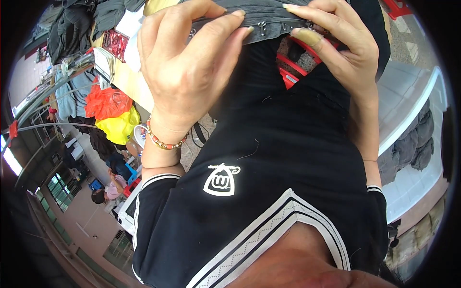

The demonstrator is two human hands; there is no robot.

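A dark grey ribbed garment (276,30) is stretched between my hands at the top of the view. Small metal fasteners (261,28), hook-like in shape, sit along its edge. My left hand (185,67) pinches the left part of that edge, thumb and fingertips together. At the other end, my right hand (353,50) grips the cloth between fingers and thumb, near more of the metal pieces. A tan covering (308,36) wraps the right thumb. The garment's far part runs out of view.
Piled dark garments (69,31) lie at the far left beside a pale table (139,91). Red (108,102) and yellow plastic bags (120,124) sit lower down. At my right, a white plastic bin (408,189) holds grey cloth (410,144). Another person (115,187) sits at left.
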